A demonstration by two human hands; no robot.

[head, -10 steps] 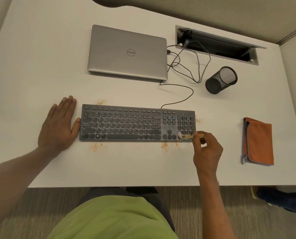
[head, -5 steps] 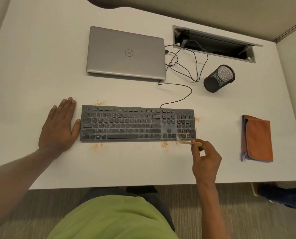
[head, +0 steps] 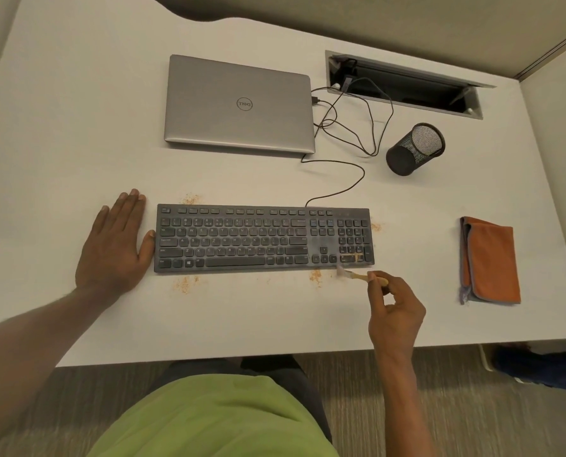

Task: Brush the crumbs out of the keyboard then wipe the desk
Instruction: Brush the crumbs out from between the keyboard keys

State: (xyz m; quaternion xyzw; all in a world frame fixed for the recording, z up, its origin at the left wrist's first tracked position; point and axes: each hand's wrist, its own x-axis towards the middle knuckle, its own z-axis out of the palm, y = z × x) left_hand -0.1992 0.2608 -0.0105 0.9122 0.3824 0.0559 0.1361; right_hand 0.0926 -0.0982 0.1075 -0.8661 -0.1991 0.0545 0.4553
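R hand (head: 394,311): mine, lower right of centre, pinching a small wooden-handled brush (head: 362,275) between thumb and fingers. Bristle end points left, just below the keyboard's lower right corner; can't tell if bristles touch the table.

L hand (head: 114,245): mine, flat, palm down on the table (head: 60,143), fingers spread, grasping nothing. Thumb against the keyboard's left edge.

Keyboard (head: 263,239): dark, full-size, centre of frame, lying flat. Some tan crumbs on the bottom-row numpad keys, at its lower right.

Crumbs (head: 315,277) on table: orange-tan patches; one below kbd just left of brush tip, one below kbd's left half, one above its upper left, a few specks by its right edge.

Cloth (head: 489,260): orange w/ grey edging, folded, right of frame, well apart from kbd.

Laptop (head: 240,103): silver, lid closed, upper centre.

Cables (head: 350,127): black, looping between laptop's right side, cable tray and kbd's top edge.

Cable tray (head: 406,85): recessed slot in the table, lid open, upper right.

Pen cup (head: 415,148): black mesh, standing below the tray.
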